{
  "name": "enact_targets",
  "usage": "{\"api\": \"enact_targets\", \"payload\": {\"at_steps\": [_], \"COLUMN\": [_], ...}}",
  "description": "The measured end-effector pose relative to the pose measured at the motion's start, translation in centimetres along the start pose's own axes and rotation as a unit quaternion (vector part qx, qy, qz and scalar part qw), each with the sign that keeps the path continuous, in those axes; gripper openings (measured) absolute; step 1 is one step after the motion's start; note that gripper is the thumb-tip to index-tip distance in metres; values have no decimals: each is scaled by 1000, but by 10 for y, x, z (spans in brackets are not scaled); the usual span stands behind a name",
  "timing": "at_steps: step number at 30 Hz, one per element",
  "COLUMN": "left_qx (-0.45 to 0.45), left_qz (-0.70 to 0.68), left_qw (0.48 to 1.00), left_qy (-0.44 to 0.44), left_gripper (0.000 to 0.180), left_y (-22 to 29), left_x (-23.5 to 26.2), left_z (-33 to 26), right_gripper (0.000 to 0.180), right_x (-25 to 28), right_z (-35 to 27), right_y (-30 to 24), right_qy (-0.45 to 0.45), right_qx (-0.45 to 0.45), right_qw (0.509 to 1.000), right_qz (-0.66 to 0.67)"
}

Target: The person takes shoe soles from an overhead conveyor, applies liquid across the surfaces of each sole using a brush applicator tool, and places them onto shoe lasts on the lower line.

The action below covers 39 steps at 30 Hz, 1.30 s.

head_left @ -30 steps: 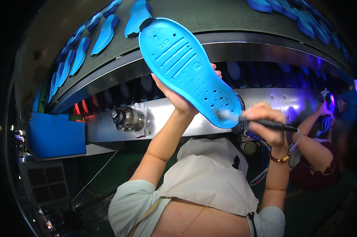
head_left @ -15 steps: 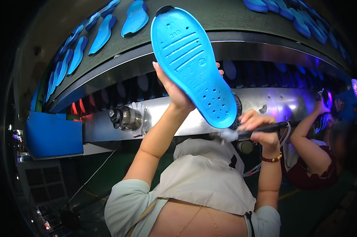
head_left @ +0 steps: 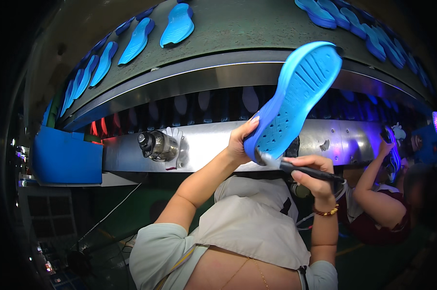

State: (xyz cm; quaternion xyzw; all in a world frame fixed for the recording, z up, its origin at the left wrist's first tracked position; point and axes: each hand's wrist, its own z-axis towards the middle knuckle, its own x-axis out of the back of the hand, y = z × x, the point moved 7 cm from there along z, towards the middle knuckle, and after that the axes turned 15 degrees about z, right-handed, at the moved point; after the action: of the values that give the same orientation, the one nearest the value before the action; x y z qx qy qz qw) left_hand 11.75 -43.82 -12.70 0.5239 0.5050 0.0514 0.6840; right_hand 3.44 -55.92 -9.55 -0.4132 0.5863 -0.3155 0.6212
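Note:
My left hand [head_left: 239, 141] is closed around the side of a bright blue shoe sole [head_left: 288, 108], near its lower end. The sole stands tilted, its grooved end up and to the right, with part of its darker blue side wall showing. My right hand [head_left: 319, 175] grips a brush [head_left: 288, 167] by its black handle. Its pale bristles meet the lower end of the sole, at the rim. Some fingers of my left hand are hidden behind the sole.
A dark green conveyor belt [head_left: 228, 34] across the back carries rows of blue soles. Below it runs a metal ledge [head_left: 204, 135] with a clear bottle [head_left: 161, 146]. A blue box [head_left: 69, 157] stands at the left. At right, a co-worker's arm [head_left: 368, 179] holds a sole.
The sole has swung its upper end to the right and turned to show its side wall. The brush, blurred and just below the sole before, now touches its lower end.

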Motion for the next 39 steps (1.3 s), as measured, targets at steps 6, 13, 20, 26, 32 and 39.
{"api": "enact_targets", "payload": {"at_steps": [6,13,20,26,32,39], "left_qx": [142,331,382,359,318,223], "left_qz": [17,71,141,201,178,195], "left_qw": [980,930,903,897,929,954], "left_qy": [-135,-145,-139,-160,-59,-47], "left_gripper": [61,61,66,66,58,47], "left_y": [-4,-22,-18,-12,4,18], "left_x": [-9,-3,-2,8,16,57], "left_z": [5,-10,-12,-12,-6,-4], "right_gripper": [19,22,18,20,21,28], "right_x": [-8,-19,-16,4,35,5], "right_z": [10,9,4,7,16,-3], "right_y": [-28,-52,-42,-35,-49,-60], "right_qy": [-68,-194,-290,-236,-128,-163], "right_qx": [6,48,-50,-29,48,61], "right_qw": [987,958,898,932,958,944], "right_qz": [-147,-206,-327,-274,-252,-280]}}
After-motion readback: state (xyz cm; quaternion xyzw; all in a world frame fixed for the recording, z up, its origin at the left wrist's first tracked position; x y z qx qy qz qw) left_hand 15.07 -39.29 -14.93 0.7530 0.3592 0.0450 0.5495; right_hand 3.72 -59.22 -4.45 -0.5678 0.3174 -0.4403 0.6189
